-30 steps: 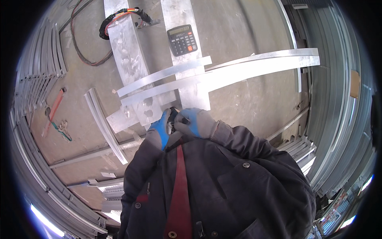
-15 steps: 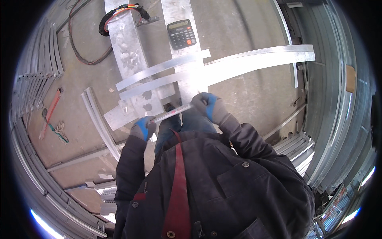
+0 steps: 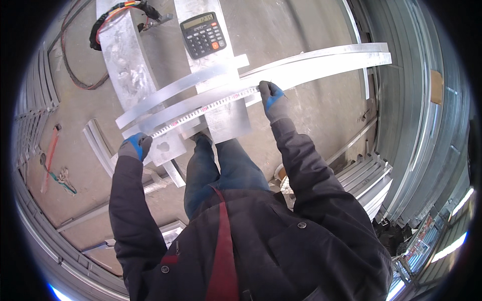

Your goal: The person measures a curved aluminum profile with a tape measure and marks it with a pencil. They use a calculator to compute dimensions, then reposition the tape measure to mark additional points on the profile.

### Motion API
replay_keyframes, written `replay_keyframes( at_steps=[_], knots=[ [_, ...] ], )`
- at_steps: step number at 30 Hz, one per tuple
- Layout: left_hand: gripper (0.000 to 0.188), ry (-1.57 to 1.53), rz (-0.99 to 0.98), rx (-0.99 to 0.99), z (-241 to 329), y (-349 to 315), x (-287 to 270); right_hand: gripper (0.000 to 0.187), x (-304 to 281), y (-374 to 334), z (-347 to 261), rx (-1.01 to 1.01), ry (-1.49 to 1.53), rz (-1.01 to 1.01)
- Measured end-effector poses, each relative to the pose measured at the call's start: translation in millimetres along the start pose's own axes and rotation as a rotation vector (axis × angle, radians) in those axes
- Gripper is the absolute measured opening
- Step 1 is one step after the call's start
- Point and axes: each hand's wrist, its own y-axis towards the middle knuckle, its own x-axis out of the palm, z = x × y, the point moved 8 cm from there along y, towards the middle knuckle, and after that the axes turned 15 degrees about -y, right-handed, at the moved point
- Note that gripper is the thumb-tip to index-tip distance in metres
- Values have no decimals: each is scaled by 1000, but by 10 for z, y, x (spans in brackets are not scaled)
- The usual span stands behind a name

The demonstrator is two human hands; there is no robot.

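A white tape measure (image 3: 215, 105) with dark and red marks is stretched between my gloved hands. My left hand (image 3: 135, 146), in a grey and blue glove, is closed on its left end. The fingers of my right hand (image 3: 271, 94) pinch its right end. Just beyond the tape and nearly parallel to it lies a long bright metal strip (image 3: 316, 70). A shorter metal strip (image 3: 181, 89) lies beyond that at the left. Both rest across two wide metal bars. My left hand is close to the near strip's left end; whether it touches is unclear.
A black calculator (image 3: 203, 36) rests on the right wide bar (image 3: 223, 123). A wrapped cable bundle (image 3: 100, 31) loops over the left bar (image 3: 123, 60). Long metal profiles (image 3: 411, 115) line the right side. A red strap (image 3: 51, 155) lies on the floor at the left.
My hands have moved apart and forward, so a longer stretch of tape shows, now alongside the long strip. The view has shifted, with the calculator and bars further left.
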Motion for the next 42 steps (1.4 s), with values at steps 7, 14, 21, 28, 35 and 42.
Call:
replay_keyframes(
  at_steps=[7,14,21,28,35,42],
  knots=[
    [33,-25,-9,73,-98,201,-26,40,274,65,89,-53,-79,88],
    [35,31,-80,3,-100,294,-42,39,404,90,137,-69,-149,167],
    [38,16,-115,-36,10,312,-106,42,465,71,151,26,42,68],
    [42,235,-8,-105,249,275,-94,45,473,49,160,64,63,118],
    [40,349,67,-75,340,274,-172,41,492,2,161,107,85,115],
    [40,368,61,-133,389,316,-194,36,482,-2,130,125,90,65]
  ],
)
